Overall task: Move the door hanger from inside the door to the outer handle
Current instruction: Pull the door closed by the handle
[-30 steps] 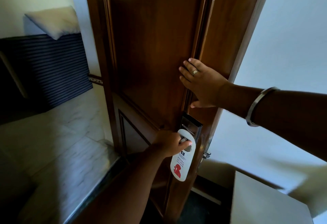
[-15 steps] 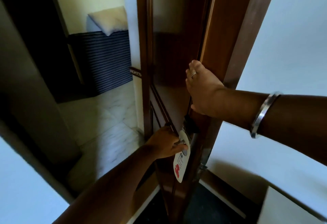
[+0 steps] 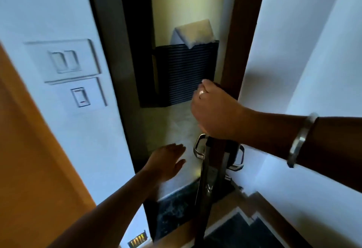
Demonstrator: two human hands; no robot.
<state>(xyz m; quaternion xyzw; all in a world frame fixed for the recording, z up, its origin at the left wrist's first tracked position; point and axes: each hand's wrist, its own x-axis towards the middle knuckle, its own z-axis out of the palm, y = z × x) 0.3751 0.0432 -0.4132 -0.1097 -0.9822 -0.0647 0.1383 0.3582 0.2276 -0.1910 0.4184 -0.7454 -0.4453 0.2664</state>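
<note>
Door [image 3: 233, 32] stands edge-on to the camera, a metal handle on each face: one handle [image 3: 199, 146] to the left of the edge, the other handle [image 3: 238, 157] to the right. Right hand [image 3: 215, 110] curled around the door edge above the handles, fingers closed on it. Left hand [image 3: 166, 162] flat, fingers spread open, empty, near the left handle without touching. Door hanger: cannot tell where; not discernible on either handle.
</note>
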